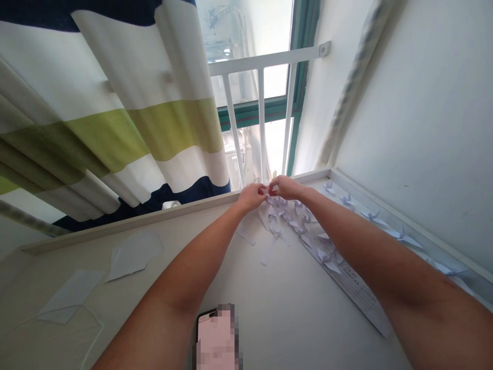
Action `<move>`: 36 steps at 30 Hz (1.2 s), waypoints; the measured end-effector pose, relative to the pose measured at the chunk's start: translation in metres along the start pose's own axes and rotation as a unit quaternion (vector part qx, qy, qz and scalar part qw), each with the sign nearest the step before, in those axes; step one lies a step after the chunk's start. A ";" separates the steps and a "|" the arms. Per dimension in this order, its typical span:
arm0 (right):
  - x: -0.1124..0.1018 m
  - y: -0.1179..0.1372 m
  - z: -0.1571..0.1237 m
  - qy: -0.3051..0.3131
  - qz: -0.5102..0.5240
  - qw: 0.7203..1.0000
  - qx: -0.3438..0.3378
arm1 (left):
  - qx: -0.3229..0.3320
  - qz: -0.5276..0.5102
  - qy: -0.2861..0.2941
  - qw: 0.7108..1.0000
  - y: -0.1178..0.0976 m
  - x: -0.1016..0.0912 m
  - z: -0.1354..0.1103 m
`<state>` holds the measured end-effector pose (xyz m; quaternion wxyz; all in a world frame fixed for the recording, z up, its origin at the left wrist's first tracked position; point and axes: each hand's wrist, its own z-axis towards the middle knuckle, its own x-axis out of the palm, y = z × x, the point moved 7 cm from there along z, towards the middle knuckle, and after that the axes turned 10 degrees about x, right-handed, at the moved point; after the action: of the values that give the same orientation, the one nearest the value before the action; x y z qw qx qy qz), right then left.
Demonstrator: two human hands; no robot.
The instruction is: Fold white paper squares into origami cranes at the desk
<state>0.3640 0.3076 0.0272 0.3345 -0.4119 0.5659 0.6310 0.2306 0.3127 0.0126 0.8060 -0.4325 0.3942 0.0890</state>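
As left hand [254,196] and right hand [285,187] curl into near-pinches by the railing [262,62], any hold too small to tell, paper strips [268,251] lie nearside of it, probably light, easily creased, best pinched edgewise.

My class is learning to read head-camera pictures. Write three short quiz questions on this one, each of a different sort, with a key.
1. Multiple choice: which of these lies on the white surface?
A) mug
B) phone
C) scissors

2. True or false: the person's hands are far apart, at opposite edges of the picture.

3. Fill in: a row of folded papers runs along the wall on the picture's ____ side.

Key:
1. B
2. False: the left hand and right hand are close together.
3. right
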 end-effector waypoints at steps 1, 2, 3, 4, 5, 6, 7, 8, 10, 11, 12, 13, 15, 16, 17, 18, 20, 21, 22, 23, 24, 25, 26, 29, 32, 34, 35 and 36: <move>0.003 -0.002 0.000 -0.002 -0.003 1.000 0.009 | 0.001 -0.002 -0.009 1.000 -0.002 -0.003 -0.001; 0.003 -0.002 -0.001 -0.007 -0.006 1.000 0.016 | 0.003 -0.003 -0.021 1.000 -0.004 -0.009 -0.002; 0.002 -0.001 -0.002 -0.011 -0.006 1.000 0.020 | 0.005 -0.004 -0.032 0.999 -0.007 -0.018 -0.004; -0.001 0.002 -0.004 -0.016 -0.005 1.000 0.020 | 0.005 -0.004 -0.044 0.999 -0.009 -0.028 -0.007; -0.004 0.006 -0.006 -0.021 -0.005 1.000 0.020 | 0.004 -0.004 -0.057 0.998 -0.010 -0.040 -0.013; -0.008 0.012 -0.009 -0.028 -0.005 0.999 0.018 | 0.000 -0.003 -0.071 0.997 -0.010 -0.053 -0.021; -0.010 0.020 -0.011 -0.034 -0.006 0.999 0.014 | -0.006 0.000 -0.087 0.996 -0.008 -0.067 -0.033; -0.011 0.031 -0.014 -0.040 -0.005 0.999 0.008 | -0.015 0.005 -0.105 0.994 -0.005 -0.082 -0.048; -0.003 0.062 -0.020 -0.039 -0.001 0.999 -0.021 | -0.045 0.026 -0.143 0.988 0.009 -0.110 -0.090; 0.005 0.082 -0.024 -0.033 0.001 0.999 -0.043 | -0.063 0.041 -0.161 0.984 0.017 -0.123 -0.115; 0.016 0.105 -0.027 -0.027 0.002 0.997 -0.067 | -0.082 0.058 -0.175 0.979 0.026 -0.135 -0.142; 0.030 0.129 -0.031 -0.018 0.002 0.996 -0.092 | -0.102 0.077 -0.186 0.974 0.035 -0.145 -0.170; 0.064 0.184 -0.041 0.004 0.000 0.989 -0.146 | -0.136 0.116 -0.191 0.965 0.051 -0.165 -0.226; 0.083 0.213 -0.047 0.019 -0.002 0.984 -0.176 | -0.152 0.137 -0.191 0.960 0.058 -0.174 -0.252; 0.102 0.242 -0.053 0.035 -0.002 0.979 -0.203 | -0.167 0.158 -0.189 0.955 0.063 -0.184 -0.277; 0.121 0.270 -0.060 0.050 -0.002 0.972 -0.230 | -0.183 0.179 -0.185 0.949 0.068 -0.194 -0.301; 0.153 0.322 -0.073 0.070 -0.006 0.961 -0.269 | -0.212 0.217 -0.177 0.936 0.076 -0.214 -0.345; 0.166 0.343 -0.079 0.077 -0.009 0.956 -0.283 | -0.225 0.234 -0.173 0.930 0.079 -0.224 -0.364; 0.178 0.362 -0.083 0.083 -0.016 0.952 -0.293 | -0.237 0.249 -0.171 0.924 0.081 -0.232 -0.383; 0.188 0.378 -0.086 0.083 -0.023 0.951 -0.298 | -0.247 0.262 -0.170 0.917 0.083 -0.240 -0.400; 0.197 0.392 -0.088 0.080 -0.030 0.950 -0.300 | -0.257 0.275 -0.170 0.911 0.085 -0.246 -0.416; 0.204 0.404 -0.089 0.074 -0.036 0.951 -0.299 | -0.269 0.289 -0.174 0.902 0.086 -0.251 -0.430; 0.210 0.414 -0.090 0.070 -0.040 0.951 -0.298 | -0.284 0.303 -0.182 0.891 0.088 -0.256 -0.445; 0.228 0.440 -0.092 0.062 -0.048 0.952 -0.296 | -0.337 0.334 -0.208 0.855 0.095 -0.266 -0.478; 0.245 0.462 -0.095 0.071 -0.057 0.948 -0.304 | -0.362 0.339 -0.209 0.843 0.103 -0.273 -0.493; 0.255 0.474 -0.097 0.080 -0.063 0.944 -0.315 | -0.361 0.338 -0.204 0.845 0.106 -0.277 -0.494; 0.258 0.478 -0.097 0.084 -0.067 0.942 -0.319 | -0.357 0.335 -0.199 0.849 0.108 -0.277 -0.492; 0.261 0.481 -0.097 0.088 -0.071 0.940 -0.321 | -0.354 0.332 -0.198 0.852 0.109 -0.278 -0.491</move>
<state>-0.1638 0.1352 0.0015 0.1776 -0.5905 0.3294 0.7150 -0.2838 0.0574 -0.0124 0.5819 -0.5048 0.2885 0.5686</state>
